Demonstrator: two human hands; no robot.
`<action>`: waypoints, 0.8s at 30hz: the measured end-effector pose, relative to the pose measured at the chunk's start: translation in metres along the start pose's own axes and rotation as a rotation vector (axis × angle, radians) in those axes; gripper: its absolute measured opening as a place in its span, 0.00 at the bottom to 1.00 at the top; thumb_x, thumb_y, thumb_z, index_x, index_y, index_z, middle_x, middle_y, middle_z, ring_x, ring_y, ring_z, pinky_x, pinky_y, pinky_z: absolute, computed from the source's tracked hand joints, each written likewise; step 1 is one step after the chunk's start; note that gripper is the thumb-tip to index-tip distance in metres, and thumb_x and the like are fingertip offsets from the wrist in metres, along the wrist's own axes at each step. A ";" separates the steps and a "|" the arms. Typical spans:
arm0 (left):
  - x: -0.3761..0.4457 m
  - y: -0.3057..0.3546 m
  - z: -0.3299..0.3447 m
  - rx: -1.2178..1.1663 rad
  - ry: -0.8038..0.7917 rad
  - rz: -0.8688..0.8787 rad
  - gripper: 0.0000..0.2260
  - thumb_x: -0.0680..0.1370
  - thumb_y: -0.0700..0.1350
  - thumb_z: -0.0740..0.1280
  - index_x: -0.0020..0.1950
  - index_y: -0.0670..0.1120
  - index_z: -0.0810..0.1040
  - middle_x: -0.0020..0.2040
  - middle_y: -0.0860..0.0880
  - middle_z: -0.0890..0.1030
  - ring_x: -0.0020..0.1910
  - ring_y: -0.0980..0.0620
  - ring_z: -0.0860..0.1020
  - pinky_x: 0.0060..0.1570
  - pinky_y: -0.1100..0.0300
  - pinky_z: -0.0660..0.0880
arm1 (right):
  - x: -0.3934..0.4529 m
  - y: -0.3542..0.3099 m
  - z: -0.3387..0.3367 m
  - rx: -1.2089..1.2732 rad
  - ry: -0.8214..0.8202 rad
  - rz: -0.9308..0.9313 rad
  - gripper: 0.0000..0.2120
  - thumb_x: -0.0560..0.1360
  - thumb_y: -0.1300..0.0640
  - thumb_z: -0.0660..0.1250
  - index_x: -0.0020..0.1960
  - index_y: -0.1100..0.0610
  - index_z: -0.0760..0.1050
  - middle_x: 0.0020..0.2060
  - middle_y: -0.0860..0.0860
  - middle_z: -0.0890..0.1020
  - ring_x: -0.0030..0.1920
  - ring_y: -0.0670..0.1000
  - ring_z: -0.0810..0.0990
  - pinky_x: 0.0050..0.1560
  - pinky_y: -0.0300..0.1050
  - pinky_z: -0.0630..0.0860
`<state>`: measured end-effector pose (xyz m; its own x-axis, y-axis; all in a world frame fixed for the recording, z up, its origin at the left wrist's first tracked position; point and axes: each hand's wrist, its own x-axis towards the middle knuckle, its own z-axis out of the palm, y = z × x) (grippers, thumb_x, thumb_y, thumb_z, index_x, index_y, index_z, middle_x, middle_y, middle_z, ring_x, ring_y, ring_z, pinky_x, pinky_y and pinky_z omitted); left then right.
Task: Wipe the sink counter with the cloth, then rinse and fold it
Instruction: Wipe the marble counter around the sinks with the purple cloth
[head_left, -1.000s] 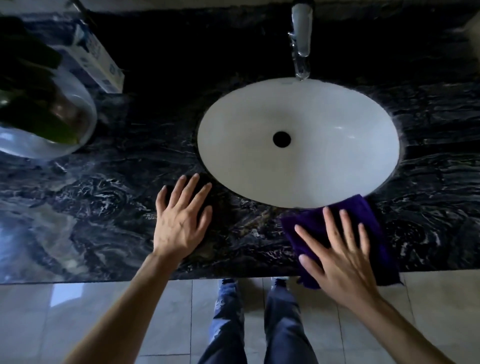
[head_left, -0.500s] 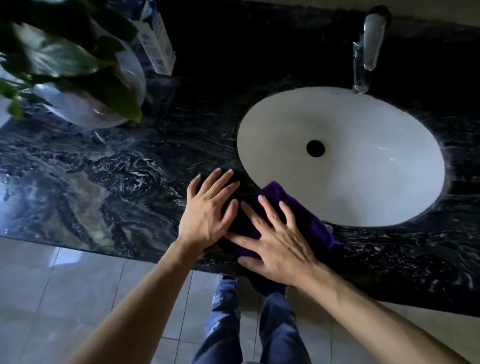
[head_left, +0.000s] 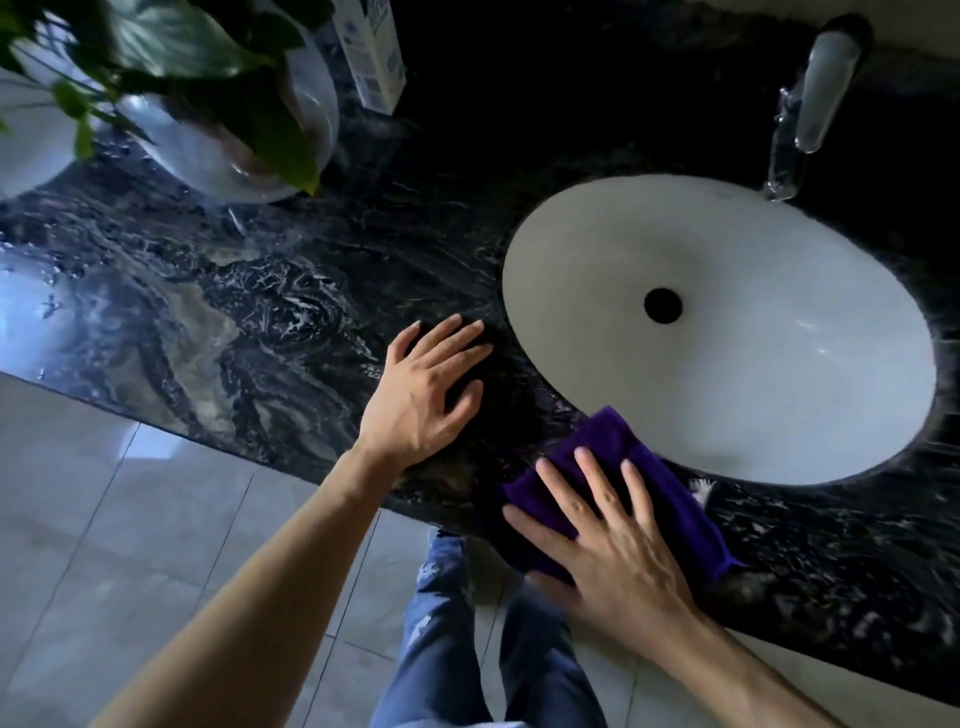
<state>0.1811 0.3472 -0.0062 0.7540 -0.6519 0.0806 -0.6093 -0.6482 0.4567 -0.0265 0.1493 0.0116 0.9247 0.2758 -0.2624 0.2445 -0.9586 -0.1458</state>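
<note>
So the right hand (head_left: 618, 540) is flat on the purple cloth (head_left: 613, 457), fingers straight and spread, pressing it down rather than gripping it. The cloth sits on the front strip of the counter (head_left: 218, 332), squeezed between the front edge and the rim of the white sink (head_left: 779, 431), with its near side hanging a bit over the front edge. The left hand (head_left: 421, 389) lies palm down on bare counter just left of the sink, fingers relaxed and holding nothing, looks like it's just bracing.

My take on doing this bit well: keep the palm weight even so the cloth doesn't bunch up, and overlap the passes along that narrow strip by the sink. I'd pull the overhanging part back onto the counter too, otherwise it may slip off the edge. The big stretch of counter toward the left end, near the glass bowl (head_left: 218, 145) with the plant (head_left: 197, 62) and the carton (head_left: 371, 57), probably still needs a pass. The tap (head_left: 810, 98) comes in later for the rinse.

Compared with half a second ago, the cloth and right hand have slid right along the front edge, away from the left hand, which hasn't budged.
</note>
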 end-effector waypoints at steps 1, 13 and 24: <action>0.000 0.001 0.001 0.002 0.009 0.002 0.21 0.80 0.53 0.60 0.71 0.50 0.77 0.77 0.52 0.70 0.79 0.52 0.62 0.76 0.42 0.56 | -0.008 0.003 0.002 -0.018 -0.019 -0.009 0.34 0.75 0.31 0.62 0.79 0.35 0.56 0.81 0.52 0.58 0.79 0.66 0.58 0.73 0.74 0.58; -0.040 -0.067 -0.046 0.244 0.131 -0.287 0.23 0.82 0.55 0.56 0.75 0.48 0.72 0.80 0.45 0.64 0.80 0.44 0.60 0.77 0.44 0.58 | 0.174 -0.032 -0.039 0.010 0.065 0.082 0.30 0.78 0.32 0.52 0.78 0.32 0.52 0.83 0.52 0.52 0.81 0.65 0.50 0.75 0.73 0.48; -0.078 -0.112 -0.067 0.015 0.329 -0.613 0.26 0.84 0.57 0.51 0.75 0.45 0.72 0.78 0.45 0.67 0.80 0.48 0.59 0.79 0.47 0.52 | 0.126 -0.075 -0.023 -0.019 0.024 -0.093 0.36 0.74 0.31 0.61 0.79 0.36 0.55 0.82 0.55 0.56 0.79 0.69 0.56 0.72 0.77 0.55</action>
<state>0.2071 0.4967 -0.0044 0.9969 -0.0147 0.0772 -0.0510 -0.8685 0.4931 0.0788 0.2540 0.0109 0.9045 0.3620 -0.2254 0.3348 -0.9302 -0.1504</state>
